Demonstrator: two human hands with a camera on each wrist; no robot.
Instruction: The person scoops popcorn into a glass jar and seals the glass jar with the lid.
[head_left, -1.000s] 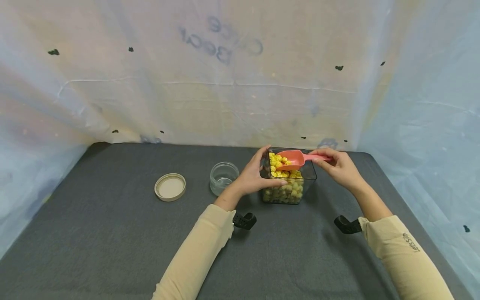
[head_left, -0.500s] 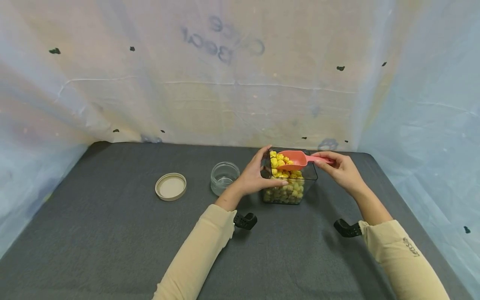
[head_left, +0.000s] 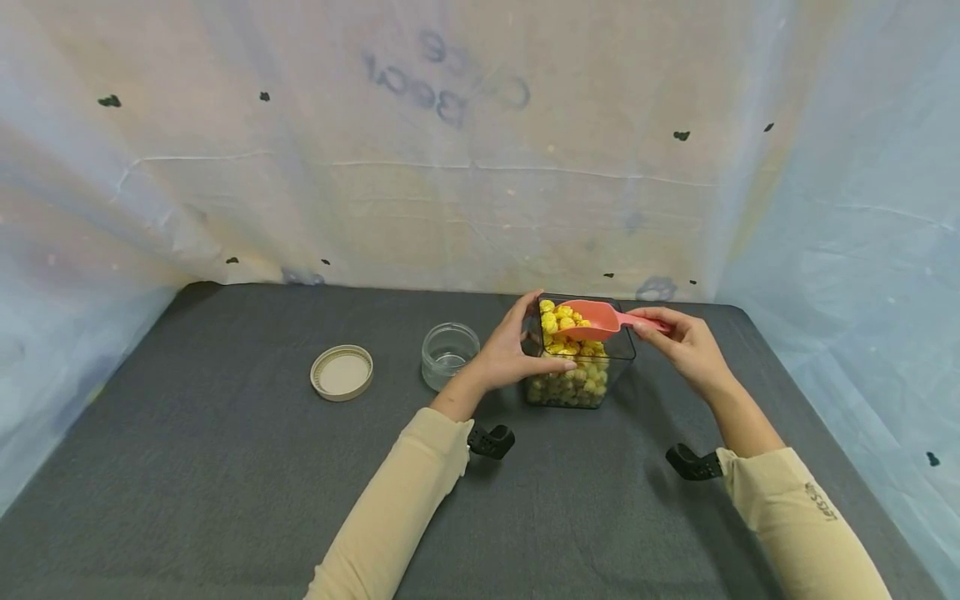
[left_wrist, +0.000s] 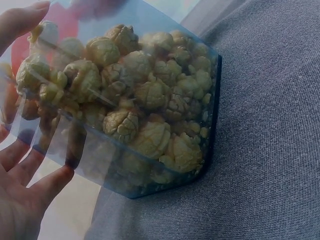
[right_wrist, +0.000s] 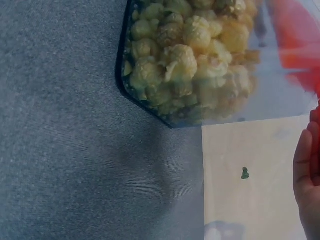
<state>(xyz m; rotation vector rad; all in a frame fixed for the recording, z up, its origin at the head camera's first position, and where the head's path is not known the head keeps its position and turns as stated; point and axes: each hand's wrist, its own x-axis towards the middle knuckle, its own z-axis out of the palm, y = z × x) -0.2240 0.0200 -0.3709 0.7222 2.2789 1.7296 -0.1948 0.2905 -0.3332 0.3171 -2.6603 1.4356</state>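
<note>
A clear square container (head_left: 619, 348), part filled with yellow popcorn (head_left: 564, 387), stands on the dark grey table. My left hand (head_left: 504, 354) grips its left side, the thumb along the near wall and the fingers around the far left edge. From the right, my right hand (head_left: 688, 346) pinches the handle of a coral-pink scoop (head_left: 600, 319). The scoop's bowl sits inside the container's top, with several popcorn pieces at its front. In the left wrist view, the left fingers (left_wrist: 47, 185) touch the container's wall. Only part of the right hand (right_wrist: 309, 175) shows in the right wrist view.
An uncovered glass jar (head_left: 448, 354) stands just left of the container, beside my left wrist. Further left lies a round jar lid (head_left: 342, 372). Plastic sheeting (head_left: 480, 208) rises behind the table (head_left: 225, 483) and along both sides.
The scoop and my right hand have shifted slightly to the right. More popcorn shows at the front of the scoop's bowl. My left hand stays on the container.
</note>
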